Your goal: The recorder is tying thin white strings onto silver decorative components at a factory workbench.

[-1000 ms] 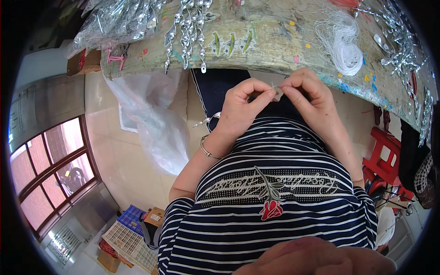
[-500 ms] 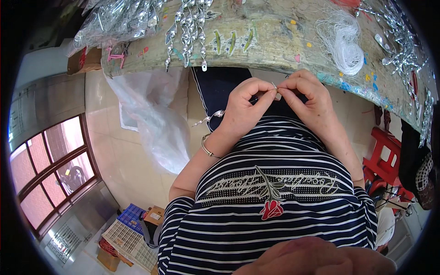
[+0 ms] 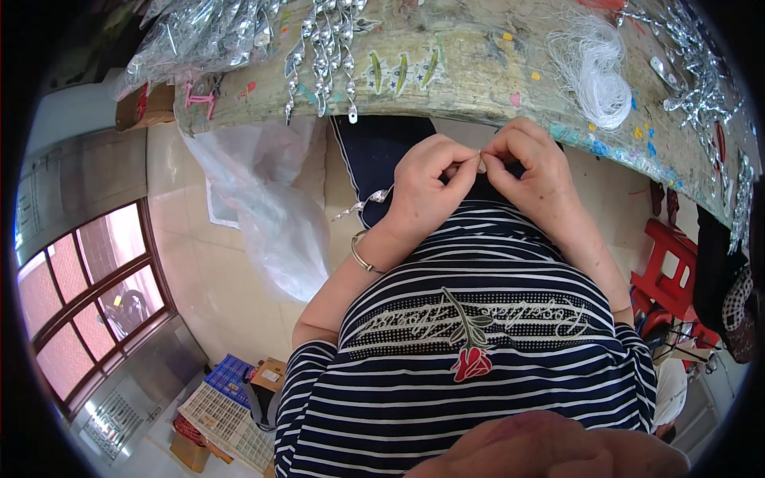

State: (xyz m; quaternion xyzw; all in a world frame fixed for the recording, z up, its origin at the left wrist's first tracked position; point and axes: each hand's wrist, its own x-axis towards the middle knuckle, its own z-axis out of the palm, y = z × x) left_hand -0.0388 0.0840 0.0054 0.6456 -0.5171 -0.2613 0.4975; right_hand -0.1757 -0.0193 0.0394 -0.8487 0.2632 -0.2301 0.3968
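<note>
My left hand (image 3: 426, 182) and my right hand (image 3: 532, 169) meet just below the table edge, thumbs and forefingers pinched together tip to tip. A tiny pale piece (image 3: 481, 166) shows between the fingertips, too small to name. From behind my left hand sticks out a shiny twisted silver strip (image 3: 362, 205), its other end hidden by the hand, which appears closed on it. Similar twisted silver strips (image 3: 323, 68) hang over the table's near edge, left of my hands. To the right, a loose hank of white string (image 3: 594, 72) lies on the table.
The worn, paint-spotted table (image 3: 470, 72) bears a heap of silver strips in clear plastic (image 3: 207, 44) at left and silver tinsel (image 3: 705, 88) at right. A translucent plastic bag (image 3: 271, 207) hangs below. A red plastic stool (image 3: 665, 267) stands right; crates (image 3: 223, 418) sit lower left.
My fingertips have come closer together, and a thin pale end that stuck up between them no longer shows. The silver strip by my left wrist has barely shifted.
</note>
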